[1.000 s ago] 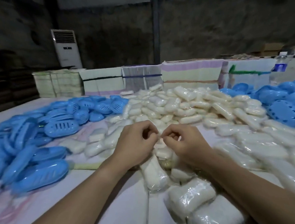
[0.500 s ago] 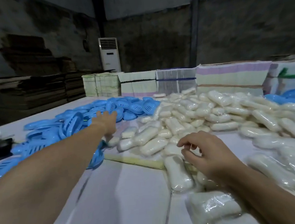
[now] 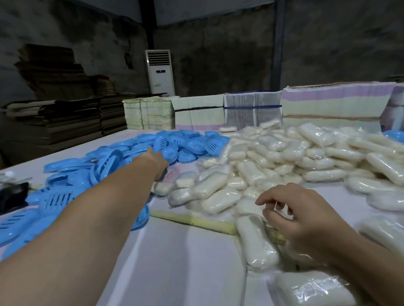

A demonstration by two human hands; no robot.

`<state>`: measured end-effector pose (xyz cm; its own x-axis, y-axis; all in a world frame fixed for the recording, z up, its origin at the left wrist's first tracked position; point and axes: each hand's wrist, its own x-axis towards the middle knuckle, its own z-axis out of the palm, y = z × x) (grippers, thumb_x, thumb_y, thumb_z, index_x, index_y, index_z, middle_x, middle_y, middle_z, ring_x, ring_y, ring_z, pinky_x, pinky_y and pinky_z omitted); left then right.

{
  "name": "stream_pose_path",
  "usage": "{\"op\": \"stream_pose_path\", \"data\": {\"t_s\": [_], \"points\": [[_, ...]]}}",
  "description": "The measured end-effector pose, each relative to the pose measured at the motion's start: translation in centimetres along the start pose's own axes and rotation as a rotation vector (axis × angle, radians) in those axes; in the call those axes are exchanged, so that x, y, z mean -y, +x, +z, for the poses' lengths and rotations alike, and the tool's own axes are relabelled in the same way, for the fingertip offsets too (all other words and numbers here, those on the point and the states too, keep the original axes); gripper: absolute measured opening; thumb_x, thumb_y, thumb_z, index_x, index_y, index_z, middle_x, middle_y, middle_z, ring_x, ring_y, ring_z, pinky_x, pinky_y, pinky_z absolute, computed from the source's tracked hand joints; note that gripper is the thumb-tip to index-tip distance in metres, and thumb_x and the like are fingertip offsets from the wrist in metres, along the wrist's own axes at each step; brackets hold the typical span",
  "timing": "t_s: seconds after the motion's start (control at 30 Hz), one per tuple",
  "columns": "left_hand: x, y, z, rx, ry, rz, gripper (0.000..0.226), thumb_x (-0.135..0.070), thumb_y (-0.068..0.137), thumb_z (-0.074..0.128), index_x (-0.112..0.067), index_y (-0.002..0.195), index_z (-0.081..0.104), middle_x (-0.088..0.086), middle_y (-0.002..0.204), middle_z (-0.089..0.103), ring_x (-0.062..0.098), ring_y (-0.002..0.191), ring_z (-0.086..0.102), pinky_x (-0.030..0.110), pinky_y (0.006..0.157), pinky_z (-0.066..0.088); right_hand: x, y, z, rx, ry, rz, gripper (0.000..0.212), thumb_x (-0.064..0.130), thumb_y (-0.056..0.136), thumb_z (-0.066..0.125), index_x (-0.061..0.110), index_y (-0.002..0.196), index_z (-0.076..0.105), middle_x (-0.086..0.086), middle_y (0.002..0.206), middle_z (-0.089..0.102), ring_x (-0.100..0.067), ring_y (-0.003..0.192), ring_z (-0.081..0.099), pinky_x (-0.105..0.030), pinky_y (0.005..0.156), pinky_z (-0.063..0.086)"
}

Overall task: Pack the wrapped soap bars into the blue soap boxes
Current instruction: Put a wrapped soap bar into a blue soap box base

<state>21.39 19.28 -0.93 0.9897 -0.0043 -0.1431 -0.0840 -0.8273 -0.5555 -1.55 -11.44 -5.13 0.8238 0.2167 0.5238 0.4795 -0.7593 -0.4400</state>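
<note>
Head view: the left hand [image 3: 157,162] was stretched into the heap of slotted blue plastic boxes [image 3: 171,150] on the desk [image 3: 180,263]; its grip could not be told. The right hand [image 3: 295,215] was held over glossy wrapped oval soaps [image 3: 256,240], fingers loosely curled, empty. One box should be lifted cleanly.

The room is dim, with rough dark concrete walls [image 3: 224,54]. A white standing air conditioner [image 3: 160,72] stands against the far wall beside a dark pillar [image 3: 147,17]. Flattened cardboard stacks [image 3: 55,116] pile up at left; bundled printed cartons [image 3: 253,111] line the table's [image 3: 180,263] far edge.
</note>
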Motion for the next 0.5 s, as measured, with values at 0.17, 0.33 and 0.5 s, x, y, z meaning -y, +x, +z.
{"op": "stream_pose_path", "data": {"t_s": [0.17, 0.33, 0.5], "points": [[0.2, 0.1, -0.2, -0.058, 0.071, 0.054, 0.028, -0.031, 0.099, 0.054, -0.018, 0.124, 0.058, 0.006, 0.117, 0.058, 0.026, 0.104, 0.058, 0.037, 0.091, 0.051, 0.0, -0.1, 0.0, -0.004, 0.000, 0.000, 0.027, 0.015, 0.081, 0.067, 0.041, 0.090, 0.066, 0.027, 0.093, 0.061, -0.004, 0.094, 0.054, -0.010, 0.071, 0.035], [0.0, 0.5, -1.7, -0.343, -0.259, 0.254, 0.041, -0.034, 0.085, 0.073, -0.026, 0.117, 0.049, 0.000, 0.116, 0.048, 0.023, 0.097, 0.041, 0.036, 0.081, 0.042, 0.0, -0.1, 0.1, -0.011, 0.007, -0.008, 0.027, 0.016, 0.081, 0.067, 0.042, 0.090, 0.066, 0.027, 0.096, 0.061, -0.004, 0.095, 0.054, -0.008, 0.072, 0.035], [-2.4, -1.6, -4.3, -0.671, -0.735, 0.389, 0.052, -0.016, 0.071, 0.081, -0.026, 0.112, 0.049, 0.001, 0.117, 0.048, 0.023, 0.101, 0.049, 0.033, 0.082, 0.043, 0.0, 0.0, 0.1, -0.002, 0.024, 0.004, 0.020, 0.021, 0.082, 0.065, 0.039, 0.091, 0.066, 0.023, 0.088, 0.062, -0.005, 0.092, 0.054, -0.015, 0.071, 0.035]]}}
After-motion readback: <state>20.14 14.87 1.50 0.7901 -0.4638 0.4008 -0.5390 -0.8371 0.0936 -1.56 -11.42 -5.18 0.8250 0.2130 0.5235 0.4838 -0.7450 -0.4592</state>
